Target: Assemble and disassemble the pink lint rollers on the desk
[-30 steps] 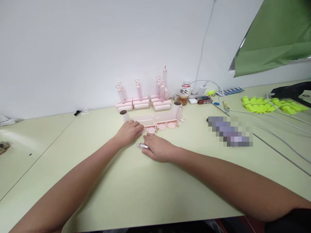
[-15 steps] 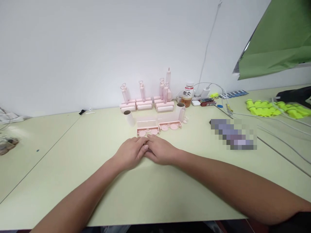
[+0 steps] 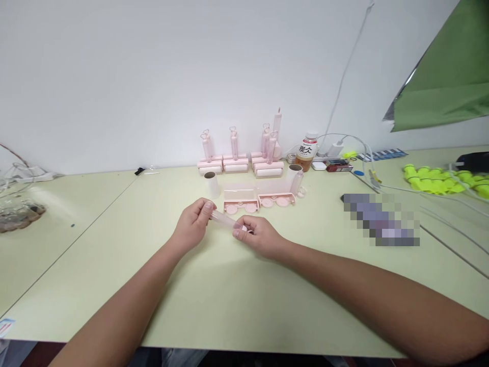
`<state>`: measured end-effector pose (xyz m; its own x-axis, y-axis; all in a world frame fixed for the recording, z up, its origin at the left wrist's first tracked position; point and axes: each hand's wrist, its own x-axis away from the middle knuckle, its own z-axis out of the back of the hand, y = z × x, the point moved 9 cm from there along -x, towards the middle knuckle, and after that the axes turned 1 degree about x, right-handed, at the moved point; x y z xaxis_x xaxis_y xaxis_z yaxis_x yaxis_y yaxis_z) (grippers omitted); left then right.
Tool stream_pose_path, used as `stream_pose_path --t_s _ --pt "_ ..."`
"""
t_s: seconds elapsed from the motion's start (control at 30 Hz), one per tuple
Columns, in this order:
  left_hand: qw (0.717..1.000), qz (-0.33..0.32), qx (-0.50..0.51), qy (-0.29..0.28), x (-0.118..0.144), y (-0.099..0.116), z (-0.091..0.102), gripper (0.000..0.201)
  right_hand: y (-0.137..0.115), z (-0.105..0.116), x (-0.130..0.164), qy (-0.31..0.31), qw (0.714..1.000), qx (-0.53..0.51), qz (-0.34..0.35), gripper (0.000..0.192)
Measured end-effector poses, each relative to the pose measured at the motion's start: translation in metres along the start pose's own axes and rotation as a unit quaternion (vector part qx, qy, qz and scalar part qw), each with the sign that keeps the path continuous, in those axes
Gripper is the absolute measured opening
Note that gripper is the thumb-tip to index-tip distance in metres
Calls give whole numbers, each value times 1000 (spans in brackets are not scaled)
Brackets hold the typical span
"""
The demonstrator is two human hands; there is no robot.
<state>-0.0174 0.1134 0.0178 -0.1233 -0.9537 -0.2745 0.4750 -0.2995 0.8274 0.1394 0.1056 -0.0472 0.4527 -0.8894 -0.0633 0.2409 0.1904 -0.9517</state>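
A pale pink see-through tube point(image 3: 223, 219) slants between my two hands above the table. My left hand point(image 3: 194, 222) pinches its far-left end with thumb and fingers. Around its right end my right hand point(image 3: 260, 236) is closed, with a small whitish part partly showing at the fingers. Just beyond lie two opened pink cases point(image 3: 240, 194), each with round pink shapes inside. A white cardboard-cored roll point(image 3: 212, 188) stands on their left. A second roll point(image 3: 293, 172) and another clear pink tube point(image 3: 297, 182) stand at their right.
Along the wall are several shut pink cases point(image 3: 235, 166) with upright pink tubes point(image 3: 234, 146), plus a drink bottle point(image 3: 306, 152). Cables, a charger point(image 3: 335, 148) and yellow-green pieces point(image 3: 431, 179) lie to the right. A blurred-out object point(image 3: 378, 219) sits nearer. Clear packaging point(image 3: 19, 214) is far left.
My hands were together in front of the cases; now they are apart, and the tube shows between them. The view has shifted slightly to the left.
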Motion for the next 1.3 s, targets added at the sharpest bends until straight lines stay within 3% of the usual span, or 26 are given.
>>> stream_pose_path --t_s 0.07,0.13,0.27,0.5,0.73,0.93,1.1,1.2,1.3 --pt "993 35 113 -8 1 -5 -7 38 1 -1 -1 12 997 -71 -5 34" --pt "978 55 192 -58 4 -5 -24 40 -1 -7 0 3 991 -134 -3 36" --pt "968 38 191 -156 14 6 -52 38 -9 -17 3 -44 979 -196 14 39" --pt "979 28 168 -112 16 8 -41 32 -3 -25 5 -133 978 -159 -26 39" --pt "975 23 161 -151 17 11 -49 27 -7 -25 6 -105 985 -135 -8 42" --pt "962 63 211 -162 17 2 -53 34 -8 -31 7 -165 972 -169 16 38" --pt "956 58 229 -175 19 2 -55 37 -8 -34 8 -182 966 -183 29 33" --pt "934 79 297 -182 19 0 -61 39 -9 -36 10 -182 965 -189 19 31" --pt "883 131 411 -185 19 -3 -65 45 -13 -40 15 -197 971 -131 28 23"
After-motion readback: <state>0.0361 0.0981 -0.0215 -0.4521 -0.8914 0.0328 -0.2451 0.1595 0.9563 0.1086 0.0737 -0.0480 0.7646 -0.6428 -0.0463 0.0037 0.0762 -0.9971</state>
